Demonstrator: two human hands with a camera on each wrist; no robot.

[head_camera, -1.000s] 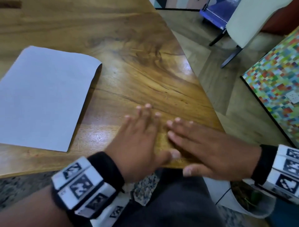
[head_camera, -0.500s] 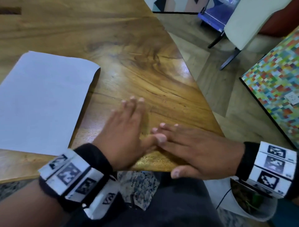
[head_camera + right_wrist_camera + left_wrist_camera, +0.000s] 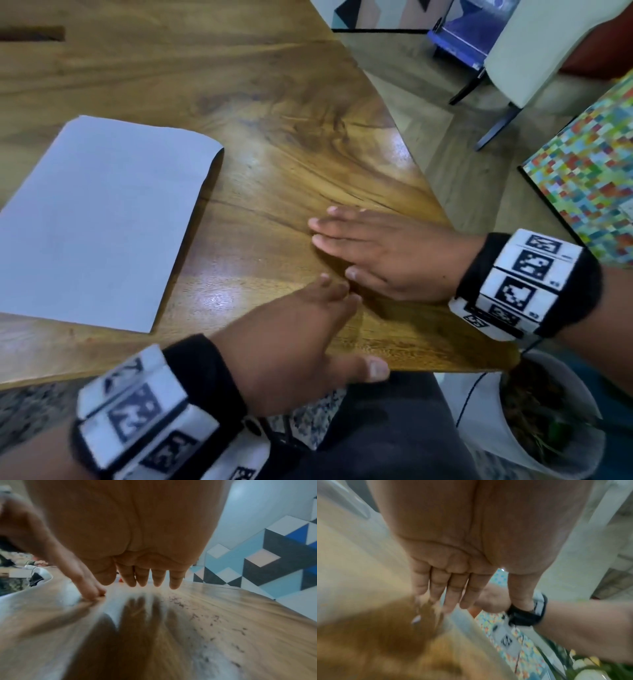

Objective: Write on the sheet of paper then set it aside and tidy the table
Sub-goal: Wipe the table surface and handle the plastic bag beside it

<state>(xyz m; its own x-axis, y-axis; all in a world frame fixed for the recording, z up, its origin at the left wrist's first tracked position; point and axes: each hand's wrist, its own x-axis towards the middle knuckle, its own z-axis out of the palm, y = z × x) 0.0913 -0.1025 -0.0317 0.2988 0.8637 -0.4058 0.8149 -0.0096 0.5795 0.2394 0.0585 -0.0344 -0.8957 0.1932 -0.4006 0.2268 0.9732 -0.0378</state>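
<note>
Hands flat with fingers straight on table (image 3: 274, 113), left hand (image 3: 294, 346), right hand (image 3: 394, 253), sheet of paper (image 3: 102, 219) only in head view

Room's pretty colourful. Past the wooden table's edge (image 3: 404, 144) there's a grey-brown wood-look floor (image 3: 455, 178). Up at about 1 o'clock sits a cream chair on dark legs (image 3: 534, 44), with a blue box-like thing (image 3: 459, 34) just beside it. At 3 o'clock, a panel of tiny multicoloured squares (image 3: 589, 171). Far wall has a blue, black and white cube mural (image 3: 274, 555). A white plant pot (image 3: 548, 421) sits at 5 o'clock.
</note>
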